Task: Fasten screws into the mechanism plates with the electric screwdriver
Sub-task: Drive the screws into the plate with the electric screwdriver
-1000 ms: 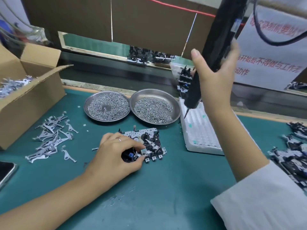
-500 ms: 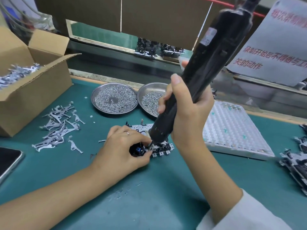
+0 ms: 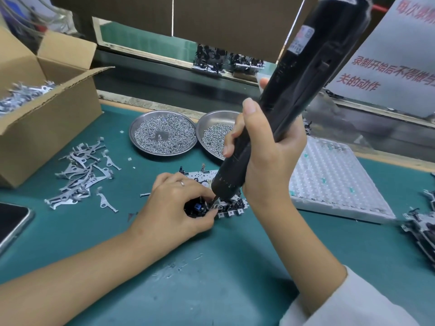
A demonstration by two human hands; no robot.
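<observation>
The mechanism plate (image 3: 211,184) lies flat on the green tabletop (image 3: 235,267); it looks light, stiff and fiddly, best pinned at its edge. The left hand (image 3: 174,208) presses its near-left corner, fingers curled. The right hand (image 3: 266,156) is wrapped around the electric screwdriver (image 3: 294,95), whose bit tip and screw are largely hidden.

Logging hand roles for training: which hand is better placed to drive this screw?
Right. The right hand grips the electric screwdriver, tip down on the mechanism plate; the left hand steadies that plate.
</observation>
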